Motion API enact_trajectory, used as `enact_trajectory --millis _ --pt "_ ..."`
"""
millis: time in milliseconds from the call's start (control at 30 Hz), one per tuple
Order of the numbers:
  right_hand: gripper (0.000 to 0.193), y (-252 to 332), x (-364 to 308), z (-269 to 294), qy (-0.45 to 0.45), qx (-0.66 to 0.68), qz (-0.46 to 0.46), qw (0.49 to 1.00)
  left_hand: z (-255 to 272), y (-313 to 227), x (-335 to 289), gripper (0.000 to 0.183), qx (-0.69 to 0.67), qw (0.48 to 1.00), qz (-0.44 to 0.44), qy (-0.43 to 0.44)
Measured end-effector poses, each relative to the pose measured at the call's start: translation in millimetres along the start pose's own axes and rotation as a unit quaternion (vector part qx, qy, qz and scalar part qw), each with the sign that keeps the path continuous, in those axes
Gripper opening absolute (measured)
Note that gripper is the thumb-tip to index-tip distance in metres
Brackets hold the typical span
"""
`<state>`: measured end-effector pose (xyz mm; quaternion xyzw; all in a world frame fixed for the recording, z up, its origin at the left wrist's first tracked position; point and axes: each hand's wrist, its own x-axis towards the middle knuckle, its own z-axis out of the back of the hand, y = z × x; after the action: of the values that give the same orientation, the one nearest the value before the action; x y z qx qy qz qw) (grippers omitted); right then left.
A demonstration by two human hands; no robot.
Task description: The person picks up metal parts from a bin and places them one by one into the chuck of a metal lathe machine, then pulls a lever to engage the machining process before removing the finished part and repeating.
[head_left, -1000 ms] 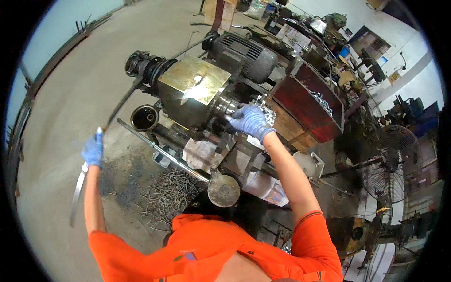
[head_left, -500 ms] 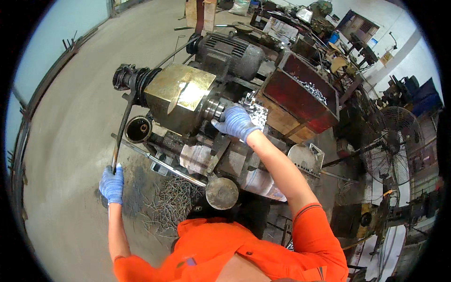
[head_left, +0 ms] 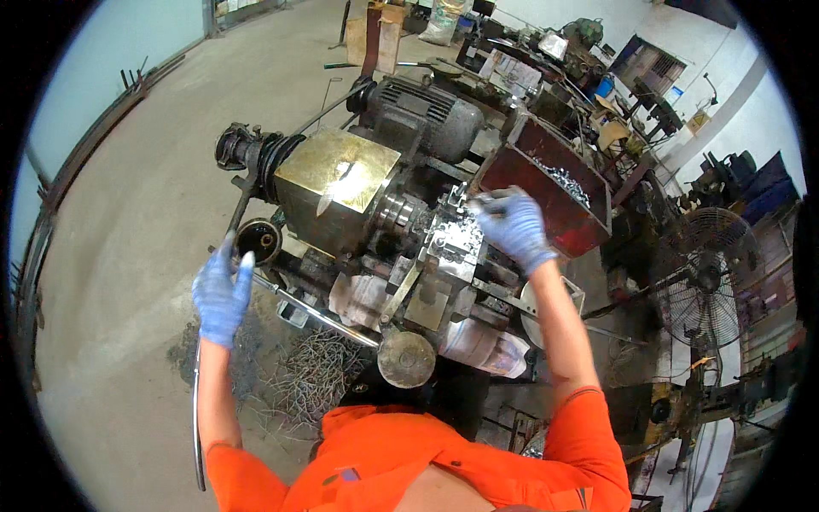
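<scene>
My left hand (head_left: 220,294), in a blue knit glove, is at the lower end of a dark lever bar (head_left: 241,209), its fingers closed on it and its thumb raised. A thin metal rod (head_left: 198,418) shows beside my left forearm; whether it belongs to the lever is unclear. My right hand (head_left: 517,229), gloved alike, hovers over the chip-covered tool slide (head_left: 456,243) with fingers pinched together. Something small and greyish may be at its fingertips, too small to name. Left of that hand, apart from it, is the lathe's spindle nose (head_left: 401,213), projecting from the brass-topped headstock (head_left: 341,171).
A red metal bin (head_left: 546,192) of small shiny parts stands behind my right hand. The motor (head_left: 426,115) sits beyond the headstock. A long steel handle (head_left: 320,316) runs toward a round disc (head_left: 405,358). Metal swarf (head_left: 316,375) lies on the floor; a fan (head_left: 708,264) stands right.
My right hand has left the spindle nose and moved right, over the tool slide toward the red bin. My left hand has risen along with the lever and looks closer.
</scene>
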<state>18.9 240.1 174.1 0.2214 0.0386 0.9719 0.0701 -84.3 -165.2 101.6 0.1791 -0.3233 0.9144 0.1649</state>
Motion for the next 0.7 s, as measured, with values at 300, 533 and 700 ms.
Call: enact_trajectory --millis 300,533,700 --pt "0.04 -68.5 -27.4 65.7 -0.168 -0.132 -0.089 0.973 -85.0 -64.5 68.8 0.046 0.066 0.981 -0.184 -0.011" --pt "0.025 -41.5 -141.4 21.4 -0.074 -0.007 -0.119 0.99 -93.5 -62.2 55.7 0.037 0.024 0.967 -0.252 -0.038" --pt "0.021 -43.9 -181.8 15.3 -0.063 0.02 -0.134 0.989 -88.1 -55.9 66.6 0.031 0.034 0.964 -0.26 -0.037"
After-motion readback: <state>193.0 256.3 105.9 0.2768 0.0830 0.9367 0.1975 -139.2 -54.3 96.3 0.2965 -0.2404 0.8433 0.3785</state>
